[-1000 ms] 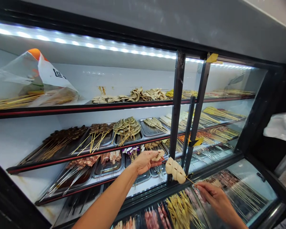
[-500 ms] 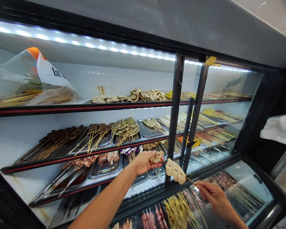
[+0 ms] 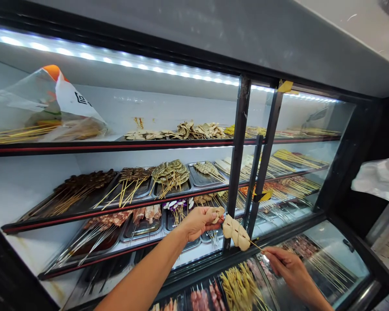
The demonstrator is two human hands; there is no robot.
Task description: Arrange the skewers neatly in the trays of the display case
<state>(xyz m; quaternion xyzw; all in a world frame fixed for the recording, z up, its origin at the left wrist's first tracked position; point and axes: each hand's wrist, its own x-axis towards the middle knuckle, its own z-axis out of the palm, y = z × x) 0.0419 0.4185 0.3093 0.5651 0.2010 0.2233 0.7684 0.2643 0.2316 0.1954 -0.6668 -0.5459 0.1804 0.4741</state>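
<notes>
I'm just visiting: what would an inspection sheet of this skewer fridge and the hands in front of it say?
Surface: lit display case, shelves carrying metal trays.
Job's things: skewer of pale slices; a tan piece.
Clutter: plastic bag on the top shelf; trays of dark skewers; yellow skewers at the bottom.
Hands: left hand pinches the tan piece at the skewer's tip; right hand holds the stick end.
Cables: nothing seen.
Surroundings: sliding glass door; white bag at right.

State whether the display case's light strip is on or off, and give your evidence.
On. The light strip glows bright white along the top of the case, lighting the skewer trays below.
</notes>
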